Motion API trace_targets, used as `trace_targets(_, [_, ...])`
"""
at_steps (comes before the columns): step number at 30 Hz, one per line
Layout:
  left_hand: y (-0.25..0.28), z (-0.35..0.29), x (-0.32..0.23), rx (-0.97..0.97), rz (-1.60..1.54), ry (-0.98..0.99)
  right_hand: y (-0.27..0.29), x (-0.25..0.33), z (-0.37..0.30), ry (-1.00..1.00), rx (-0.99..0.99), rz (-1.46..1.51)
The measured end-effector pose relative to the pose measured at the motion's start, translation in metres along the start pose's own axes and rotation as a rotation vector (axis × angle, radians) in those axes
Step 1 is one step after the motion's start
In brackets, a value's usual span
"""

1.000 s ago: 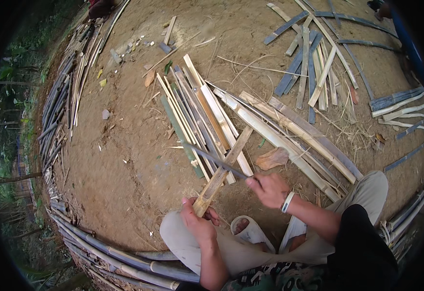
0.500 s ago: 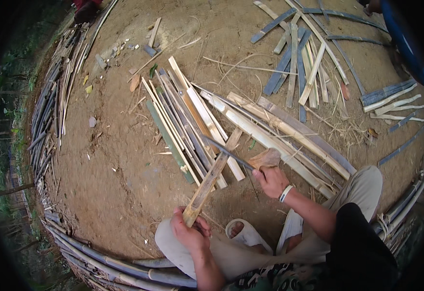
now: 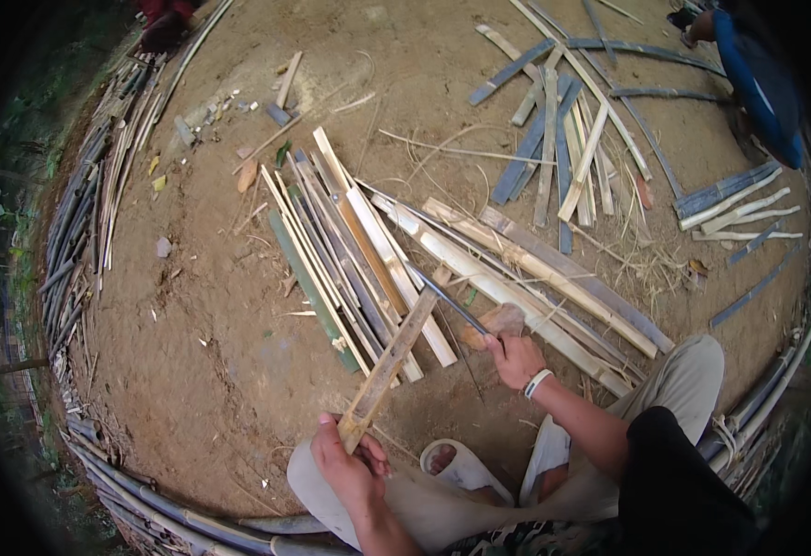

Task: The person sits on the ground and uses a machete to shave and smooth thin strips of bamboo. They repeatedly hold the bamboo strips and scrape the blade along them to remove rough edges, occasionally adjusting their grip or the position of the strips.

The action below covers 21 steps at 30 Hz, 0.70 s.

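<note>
My left hand (image 3: 350, 468) grips the near end of a split bamboo slat (image 3: 389, 364) that slants up and to the right over the ground. My right hand (image 3: 514, 358) is shut on the handle of a long dark knife (image 3: 447, 300), whose blade reaches up-left and lies across the far end of the slat. A pile of split bamboo strips (image 3: 368, 259) lies just beyond both hands. A brownish wood chunk (image 3: 494, 322) sits beside my right hand.
More bamboo strips, some bluish (image 3: 554, 139), lie scattered at the upper right near another person's blue sleeve (image 3: 758, 83). Long bamboo poles (image 3: 90, 213) ring the dirt patch on the left and along the bottom. My legs and white sandals (image 3: 466, 463) are at the bottom.
The slat and knife have shifted slightly toward the lower right in view; the blade stays across the slat's far end. Both hands keep their grips.
</note>
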<state>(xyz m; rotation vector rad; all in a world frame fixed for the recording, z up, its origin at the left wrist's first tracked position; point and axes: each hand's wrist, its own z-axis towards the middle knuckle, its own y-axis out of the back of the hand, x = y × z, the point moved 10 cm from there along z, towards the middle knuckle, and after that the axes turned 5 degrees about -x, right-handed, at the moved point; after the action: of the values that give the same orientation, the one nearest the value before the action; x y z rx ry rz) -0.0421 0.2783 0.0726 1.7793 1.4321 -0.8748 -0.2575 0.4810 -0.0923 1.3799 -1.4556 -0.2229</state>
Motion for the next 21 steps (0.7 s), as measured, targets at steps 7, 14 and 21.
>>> trace_targets(7, [-0.012,-0.005,-0.002,0.218,0.042,0.039,-0.006,-0.041,0.002,-0.155,-0.090,0.082])
trace_targets(14, [0.004,0.006,0.002,0.153,0.054,0.050,-0.019,-0.026,-0.013,-0.136,-0.009,0.026])
trace_targets(21, [0.031,0.009,-0.009,0.045,0.146,-0.067,0.002,-0.027,-0.010,-0.027,0.068,-0.121])
